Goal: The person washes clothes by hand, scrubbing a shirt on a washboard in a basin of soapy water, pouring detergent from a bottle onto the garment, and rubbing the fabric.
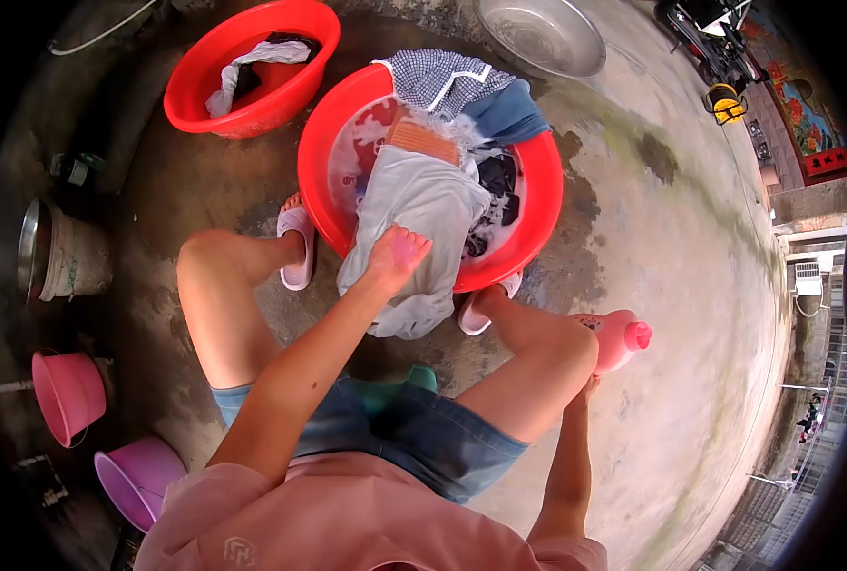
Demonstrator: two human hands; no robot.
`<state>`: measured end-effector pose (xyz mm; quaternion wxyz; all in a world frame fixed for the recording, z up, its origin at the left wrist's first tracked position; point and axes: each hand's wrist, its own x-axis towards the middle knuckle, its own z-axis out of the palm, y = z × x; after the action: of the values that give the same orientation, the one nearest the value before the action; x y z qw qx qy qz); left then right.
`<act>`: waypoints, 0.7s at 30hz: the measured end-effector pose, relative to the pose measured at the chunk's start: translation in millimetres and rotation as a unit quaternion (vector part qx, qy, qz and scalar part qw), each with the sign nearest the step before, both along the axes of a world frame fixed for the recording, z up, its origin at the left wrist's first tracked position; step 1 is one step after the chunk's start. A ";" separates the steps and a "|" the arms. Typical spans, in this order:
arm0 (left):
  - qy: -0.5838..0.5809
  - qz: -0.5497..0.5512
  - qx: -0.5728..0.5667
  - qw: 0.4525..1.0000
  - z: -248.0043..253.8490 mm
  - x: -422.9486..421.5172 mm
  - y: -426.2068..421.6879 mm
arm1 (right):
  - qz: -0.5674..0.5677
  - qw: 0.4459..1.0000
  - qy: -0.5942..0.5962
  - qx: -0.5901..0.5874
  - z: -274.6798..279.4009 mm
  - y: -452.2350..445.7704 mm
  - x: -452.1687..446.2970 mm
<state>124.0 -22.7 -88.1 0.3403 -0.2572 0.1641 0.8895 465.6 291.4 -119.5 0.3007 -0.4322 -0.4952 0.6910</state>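
My left hand point(400, 254) is over a wet white garment point(421, 205), its fingers curled; whether it grips the cloth or holds something else cannot be made out. A pinkish patch shows on this hand. The garment drapes over a ridged orange-brown washboard point(422, 143) and the near rim of a red basin point(551, 205) with suds. Beside my right knee, my right hand point(592, 385) holds a pink bottle point(615, 341) with a pink cap, tilted outward; my knee partly hides the grip. A checked cloth point(433, 81) and a blue cloth point(509, 112) hang over the basin's far rim.
Another red basin point(195, 95) holding dark and white cloth stands at the far left. A metal basin point(542, 33) is at the back. A pink bucket point(67, 395), a purple bucket point(138, 481) and a pale bucket point(79, 255) line the left. Concrete floor point(699, 285) extends right.
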 end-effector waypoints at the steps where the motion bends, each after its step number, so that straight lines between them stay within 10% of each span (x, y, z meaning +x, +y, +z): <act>1: 0.004 0.002 0.009 1.000 2.0 2.7 -4.4 | -0.027 0.999 -0.007 -0.032 -4.4 -18.1 11.3; 5: 0.031 0.015 0.050 0.998 13.5 13.7 -14.4 | -0.129 0.989 0.000 -0.069 -84.3 -65.2 67.9; 11: 0.072 0.018 0.065 0.995 38.5 22.2 -22.7 | 0.071 0.955 -0.236 -0.167 -89.8 -80.9 160.2; 18: 0.009 0.010 0.074 0.997 -1.2 12.0 -24.5 | -0.109 0.961 -0.069 0.244 156.5 -137.9 66.1; 21: -0.010 -0.026 0.091 0.995 -40.6 -6.1 -16.1 | -0.031 0.983 -0.076 0.162 196.5 -149.0 -37.0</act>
<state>117.9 -38.8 -128.7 0.3872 -0.2292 0.0857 0.8889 428.6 142.4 77.0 0.3494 -0.4445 -0.6084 0.5569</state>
